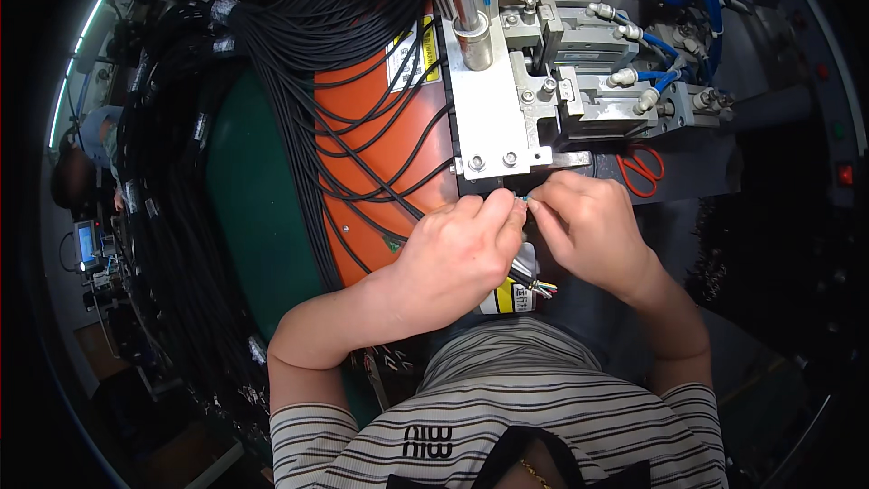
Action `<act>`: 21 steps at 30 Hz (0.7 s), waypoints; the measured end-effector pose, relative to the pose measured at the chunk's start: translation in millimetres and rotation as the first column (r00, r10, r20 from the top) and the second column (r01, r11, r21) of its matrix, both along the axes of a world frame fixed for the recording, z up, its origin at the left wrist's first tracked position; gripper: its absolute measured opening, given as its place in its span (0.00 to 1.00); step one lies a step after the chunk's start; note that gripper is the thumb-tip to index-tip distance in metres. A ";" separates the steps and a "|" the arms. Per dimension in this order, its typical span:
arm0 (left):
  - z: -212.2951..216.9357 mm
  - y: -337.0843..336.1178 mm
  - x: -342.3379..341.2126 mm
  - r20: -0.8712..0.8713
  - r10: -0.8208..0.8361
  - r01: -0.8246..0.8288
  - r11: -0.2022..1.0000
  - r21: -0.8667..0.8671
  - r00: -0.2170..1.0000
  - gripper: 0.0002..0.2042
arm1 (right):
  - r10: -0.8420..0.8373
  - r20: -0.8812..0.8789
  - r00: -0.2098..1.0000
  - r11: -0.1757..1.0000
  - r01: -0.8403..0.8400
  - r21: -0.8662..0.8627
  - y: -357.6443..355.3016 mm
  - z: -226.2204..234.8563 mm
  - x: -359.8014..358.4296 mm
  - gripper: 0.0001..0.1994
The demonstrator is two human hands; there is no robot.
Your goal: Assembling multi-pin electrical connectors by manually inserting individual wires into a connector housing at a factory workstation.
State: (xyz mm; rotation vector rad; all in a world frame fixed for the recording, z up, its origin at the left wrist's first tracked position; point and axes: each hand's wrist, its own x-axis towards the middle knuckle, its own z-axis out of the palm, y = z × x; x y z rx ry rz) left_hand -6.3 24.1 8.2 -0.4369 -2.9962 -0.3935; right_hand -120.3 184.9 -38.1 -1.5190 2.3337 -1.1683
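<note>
My left hand is closed in a pinch just below the front edge of a metal press fixture. Facing it, my right hand has its thumb and forefinger pressed together. Between the two sets of fingertips shows a tiny bit of thin coloured wire, mostly hidden by the fingers. Beneath my left hand, stripped cable ends fan out in several colours. Whether they belong to the cable in my left hand, I cannot tell.
A thick bundle of black cables drapes over the orange machine top and green surface. Pneumatic cylinders with blue hoses stand behind my right hand. Red-handled scissors lie beside the fixture. A person is at far left.
</note>
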 end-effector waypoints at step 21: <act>-20.9 -31.0 21.3 -0.076 0.320 -0.285 0.912 0.296 0.945 0.17 | 0.144 0.570 0.809 0.976 -0.021 -0.217 11.7 22.9 22.2 0.11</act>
